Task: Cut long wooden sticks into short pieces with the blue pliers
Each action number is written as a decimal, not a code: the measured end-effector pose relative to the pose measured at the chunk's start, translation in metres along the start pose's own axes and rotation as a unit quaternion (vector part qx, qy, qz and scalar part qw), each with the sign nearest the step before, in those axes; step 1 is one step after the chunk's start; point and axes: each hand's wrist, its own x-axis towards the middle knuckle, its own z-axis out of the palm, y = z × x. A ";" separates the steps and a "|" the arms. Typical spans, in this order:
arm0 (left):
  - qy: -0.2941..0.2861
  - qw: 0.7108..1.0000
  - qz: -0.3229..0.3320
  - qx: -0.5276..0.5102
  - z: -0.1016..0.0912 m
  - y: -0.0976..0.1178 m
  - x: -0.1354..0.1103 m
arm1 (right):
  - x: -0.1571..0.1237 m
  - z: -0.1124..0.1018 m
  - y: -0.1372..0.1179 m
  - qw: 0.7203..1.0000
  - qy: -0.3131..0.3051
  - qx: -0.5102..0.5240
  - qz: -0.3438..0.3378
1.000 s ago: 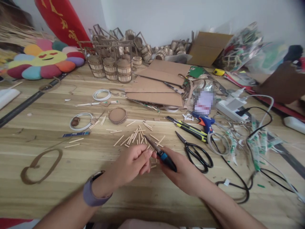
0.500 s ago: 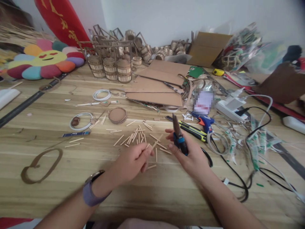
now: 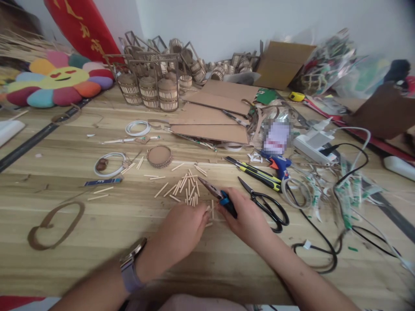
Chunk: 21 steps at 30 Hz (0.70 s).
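Note:
My right hand (image 3: 247,219) is wrapped round the blue handles of small pliers (image 3: 216,195), whose jaws point up-left over a scatter of short wooden sticks (image 3: 184,186) on the wooden table (image 3: 97,224). My left hand (image 3: 183,229), palm down with fingers curled, pinches a short stick (image 3: 212,209) at its fingertips, right beside the pliers. A watch sits on my left wrist.
Black scissors (image 3: 266,206), a yellow-black utility knife (image 3: 254,172) and a blue glue gun (image 3: 279,164) lie right of my hands. Black cables (image 3: 324,242) and a power strip (image 3: 313,144) are further right. Cardboard sheets (image 3: 214,121), small woven baskets (image 3: 152,88), a cardboard disc (image 3: 159,156) and a flower cushion (image 3: 55,82) lie behind.
My right hand brought the pliers back down from upright to low over the table, jaws pointing left. Both hands dropped closer to the table and the left hand turned palm down.

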 end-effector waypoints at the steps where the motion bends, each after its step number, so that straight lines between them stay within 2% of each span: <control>1: 0.006 1.000 -0.001 0.013 0.001 0.000 0.000 | -0.001 0.002 -0.001 1.000 0.004 -0.010 0.001; 9: 0.008 0.998 -0.017 0.065 -0.001 0.005 -0.001 | -0.004 0.009 -0.009 0.999 0.026 -0.042 0.024; 21: 0.026 0.998 -0.035 0.033 0.003 0.006 -0.002 | 0.000 0.008 -0.014 0.998 0.010 -0.013 0.058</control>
